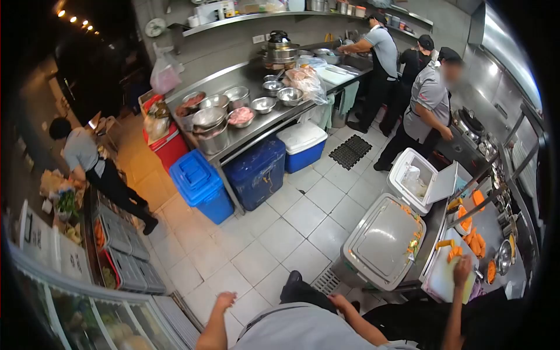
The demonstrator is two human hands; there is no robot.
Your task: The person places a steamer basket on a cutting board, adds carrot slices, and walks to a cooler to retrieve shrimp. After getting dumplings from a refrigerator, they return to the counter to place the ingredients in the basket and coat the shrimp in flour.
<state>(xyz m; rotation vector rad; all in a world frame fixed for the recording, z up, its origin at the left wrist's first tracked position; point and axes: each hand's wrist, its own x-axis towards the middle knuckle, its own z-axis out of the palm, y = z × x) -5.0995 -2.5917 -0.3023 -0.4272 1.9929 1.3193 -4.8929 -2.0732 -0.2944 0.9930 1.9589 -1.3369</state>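
Note:
My left hand (225,300) hangs in the air over the white floor tiles, with its fingers loosely bent and apart and nothing in it. My right hand (337,301) is low in front of my body, close to my dark trouser leg and the floor drain (328,282). Its fingers are small and partly turned away, and no object shows in it. The grey lidded bin (379,242), with orange and green scraps on its lid, stands ahead of my right hand. Neither hand touches any of the things around it.
At right, a co-worker's hand (462,269) is over a cutting board (438,275) with carrots (475,242). An open white cooler (408,175) stands beyond the bin. Steel bowls (211,116) line the counter; a blue bin (201,186) stands below. Several people work around.

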